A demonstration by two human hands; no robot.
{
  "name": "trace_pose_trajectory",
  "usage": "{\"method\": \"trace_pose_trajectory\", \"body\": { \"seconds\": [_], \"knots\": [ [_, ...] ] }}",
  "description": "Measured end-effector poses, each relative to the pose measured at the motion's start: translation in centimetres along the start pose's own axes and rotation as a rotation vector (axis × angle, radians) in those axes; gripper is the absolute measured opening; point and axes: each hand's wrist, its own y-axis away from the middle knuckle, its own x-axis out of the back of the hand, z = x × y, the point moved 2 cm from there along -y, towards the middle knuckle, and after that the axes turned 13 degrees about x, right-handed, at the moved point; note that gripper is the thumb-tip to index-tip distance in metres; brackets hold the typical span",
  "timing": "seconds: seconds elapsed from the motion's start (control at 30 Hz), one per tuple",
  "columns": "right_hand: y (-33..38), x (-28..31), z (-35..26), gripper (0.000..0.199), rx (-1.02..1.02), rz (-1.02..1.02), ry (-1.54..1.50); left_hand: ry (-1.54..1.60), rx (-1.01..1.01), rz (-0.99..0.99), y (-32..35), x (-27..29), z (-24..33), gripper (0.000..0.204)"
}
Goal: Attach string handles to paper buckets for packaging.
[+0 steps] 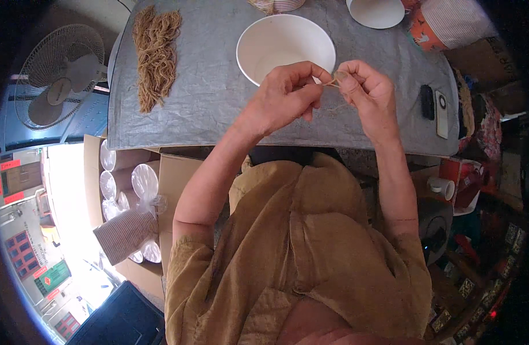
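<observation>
Hands (328, 92) pinch twine (332, 84) over bowl's (259, 43) near rim.

Soft daylight, blown-out glare at lower left, dark fisheye rim bending edges, slightly grainy

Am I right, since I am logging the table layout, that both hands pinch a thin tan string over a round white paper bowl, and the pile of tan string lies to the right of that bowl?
Not quite. The head view shows the pile of tan string lying to the left of the round white paper bowl, not right. The rest holds: the left hand and right hand pinch a thin tan string over that bowl.
</observation>
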Motion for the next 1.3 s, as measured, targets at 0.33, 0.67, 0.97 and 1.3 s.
{"method": "trace_pose_trajectory", "body": {
  "seconds": [0.33, 0.67, 0.97, 1.3],
  "knots": [
    [-0.3, 0.8, 0.4, 0.017, -0.032, 0.039, -0.088, -0.012, -0.174, 0.045, -0.2, -0.6, 0.0, 0.018],
    [1.3, 2.6, -0.6, 0.015, -0.065, -0.224, 0.067, -0.305, -0.399, 0.350, 0.2, -0.5, -1.2, 0.011],
    [3.6, 3.9, -3.1, 0.010, -0.034, 0.010, -0.051, -0.359, -0.484, 0.485, 0.6, -0.9, -2.2, 0.010],
    [5.9, 4.8, -3.9, 0.010, 0.132, 0.230, -0.084, -0.504, -0.500, 0.581, 1.2, -0.4, -2.5, 0.012]
  ]
}}
